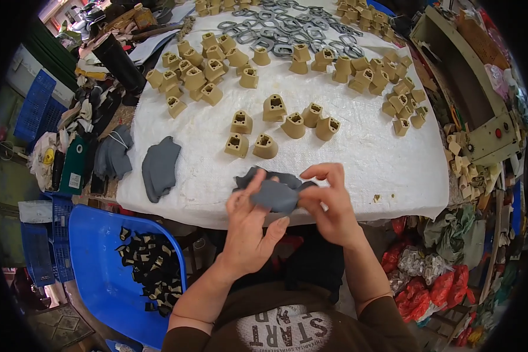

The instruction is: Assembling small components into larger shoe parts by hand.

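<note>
At the table's near edge, both hands are on a dark grey piece of thin, leather-like material (276, 196), which is bent and partly hidden by fingers. My left hand (249, 220) grips its left side, with the thumb sticking out below. My right hand (330, 205) pinches its right end between thumb and fingers. Just beyond them stand several tan hollow blocks shaped like shoe heels (266, 146), their holed ends facing up. To the left lies a stack of similar grey pieces (161, 169), flat on the white sheet (199, 138).
More tan blocks (193, 76) cluster farther back, with grey open loops (287, 26) behind them. A blue tub (94, 264) holding black-and-tan pieces stands at lower left. A beige metal housing (469, 76) flanks the right side; red bags (416, 299) lie below. A black cylinder (118, 61) leans at left.
</note>
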Tool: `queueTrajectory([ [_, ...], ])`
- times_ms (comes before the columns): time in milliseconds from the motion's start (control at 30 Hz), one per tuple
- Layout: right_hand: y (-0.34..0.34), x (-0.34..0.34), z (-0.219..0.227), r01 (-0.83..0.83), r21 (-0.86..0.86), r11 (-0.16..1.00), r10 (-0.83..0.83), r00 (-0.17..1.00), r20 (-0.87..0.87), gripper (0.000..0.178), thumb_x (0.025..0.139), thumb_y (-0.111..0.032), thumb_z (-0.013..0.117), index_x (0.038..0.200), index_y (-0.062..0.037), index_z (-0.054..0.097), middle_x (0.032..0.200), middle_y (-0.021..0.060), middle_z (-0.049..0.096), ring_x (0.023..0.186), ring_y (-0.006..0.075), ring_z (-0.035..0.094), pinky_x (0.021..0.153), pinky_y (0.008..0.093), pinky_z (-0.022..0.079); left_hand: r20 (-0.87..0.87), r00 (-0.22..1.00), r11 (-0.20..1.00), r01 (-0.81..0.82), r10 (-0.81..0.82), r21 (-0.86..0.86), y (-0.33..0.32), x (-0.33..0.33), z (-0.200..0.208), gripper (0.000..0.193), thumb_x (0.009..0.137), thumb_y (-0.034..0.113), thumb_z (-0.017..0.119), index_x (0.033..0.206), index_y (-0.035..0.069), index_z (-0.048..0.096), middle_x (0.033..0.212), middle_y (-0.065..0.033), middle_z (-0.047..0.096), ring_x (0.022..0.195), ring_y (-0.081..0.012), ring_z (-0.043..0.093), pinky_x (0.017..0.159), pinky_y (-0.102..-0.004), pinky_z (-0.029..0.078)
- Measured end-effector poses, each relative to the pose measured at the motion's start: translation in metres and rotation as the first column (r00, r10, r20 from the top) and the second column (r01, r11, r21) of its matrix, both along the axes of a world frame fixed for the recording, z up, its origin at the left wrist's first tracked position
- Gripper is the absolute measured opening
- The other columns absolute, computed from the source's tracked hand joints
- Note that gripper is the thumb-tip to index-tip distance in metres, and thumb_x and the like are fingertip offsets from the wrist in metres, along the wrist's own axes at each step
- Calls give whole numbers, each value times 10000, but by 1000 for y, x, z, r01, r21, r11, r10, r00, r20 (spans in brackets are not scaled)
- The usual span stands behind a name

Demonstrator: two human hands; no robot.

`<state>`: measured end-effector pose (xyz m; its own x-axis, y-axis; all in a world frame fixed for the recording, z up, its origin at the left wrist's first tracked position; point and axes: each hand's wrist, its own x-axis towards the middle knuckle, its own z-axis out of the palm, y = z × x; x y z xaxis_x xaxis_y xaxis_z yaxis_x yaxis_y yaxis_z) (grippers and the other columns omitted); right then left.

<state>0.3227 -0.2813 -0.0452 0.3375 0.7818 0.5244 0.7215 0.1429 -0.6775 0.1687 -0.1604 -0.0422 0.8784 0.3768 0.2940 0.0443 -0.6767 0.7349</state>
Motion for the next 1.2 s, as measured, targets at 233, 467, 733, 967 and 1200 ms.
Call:
queueTrajectory([
  [233, 12, -7, 6, -82, -126, 989, 86, 996, 30, 164, 715, -10, 665, 858, -55, 598, 1080, 110, 519, 988, 304, 464, 831, 377, 404, -67, 993, 987, -103, 95, -127, 1, 5, -16, 316, 922, 201, 468, 1138, -8, 569, 1118, -154, 591, 1061, -313, 520, 893, -406, 321],
  [467, 38, 72, -35, 595, -69, 800, -599, 792, -116, 386, 774, -208, 711, 1069, -12, 558, 997, 113, 526, 939, 264, 512, 795, 344, 432, -24, 984, 820, -161, 177, -549, 0, 3, -11, 282, 950, 152, 398, 1091, -30, 561, 840, -96, 602, 806, -225, 530, 752, -334, 405],
  [733, 33, 94, -42, 671, -298, 679, -674, 731, 107, 430, 756, -288, 737, 1017, 8, 567, 927, 121, 558, 804, 236, 596, 728, 332, 486, 65, 962, 614, -117, 266, -781, -1, 4, -24, 273, 964, 190, 396, 998, -17, 571, 823, 13, 543, 771, -86, 467, 734, -242, 374],
  [967, -19, 79, -44, 183, -328, 927, -327, 822, -466, 437, 753, -72, 651, 1172, -20, 542, 1114, 114, 591, 1010, 222, 566, 888, 313, 451, 227, 909, 211, 160, 349, -964, 6, 1, -23, 328, 967, 207, 386, 1162, -4, 546, 1130, -103, 598, 1017, -216, 546, 910, -360, 412],
  [1200, -18, 58, -52, 468, -176, 866, -456, 884, 106, 446, 735, -92, 610, 1171, -24, 547, 1203, 181, 518, 1167, 329, 402, 989, 404, 360, 312, 915, 67, 305, 256, -950, 8, -10, -20, 410, 976, 207, 292, 1317, 2, 390, 1037, -124, 594, 820, -212, 574, 671, -324, 451],
])
